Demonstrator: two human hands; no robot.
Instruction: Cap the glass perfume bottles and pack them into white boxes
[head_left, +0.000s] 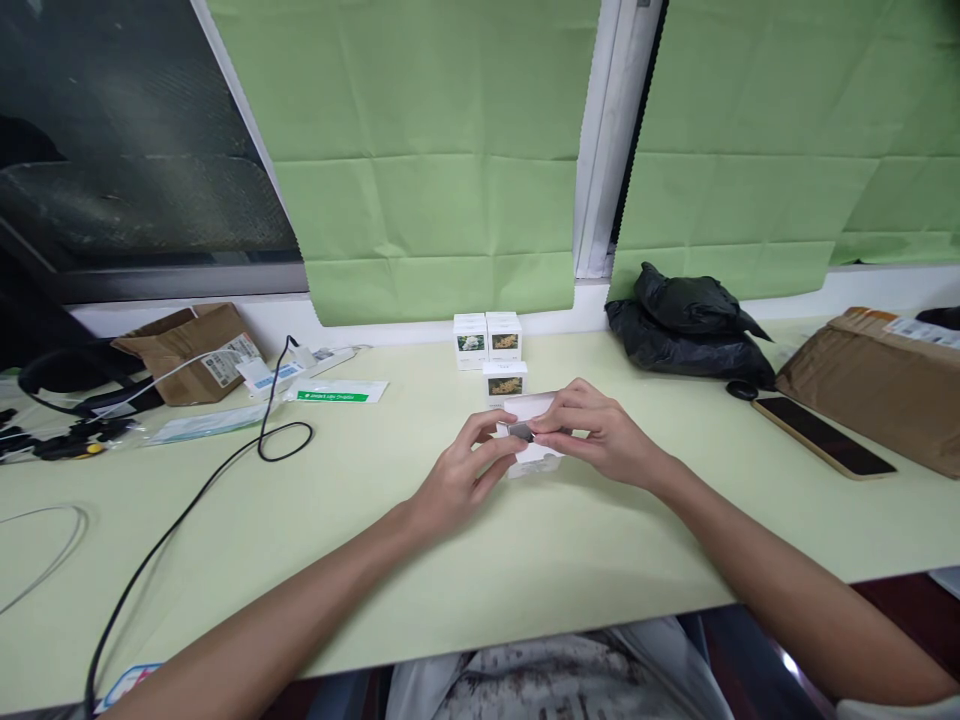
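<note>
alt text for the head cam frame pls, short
Both hands meet over a small white box on a pale green table: the left hand and right hand pinch a small dark item at its top. Three more small boxes stand behind it; a phone lies to the right.

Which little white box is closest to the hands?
The single front box, standing just behind the hands. The other two boxes sit side by side farther back, near the wall.

White box point(534, 452) w/ grey tab, pale green table point(375, 520), black bag point(686, 325), brown parcel point(874, 385).
</note>
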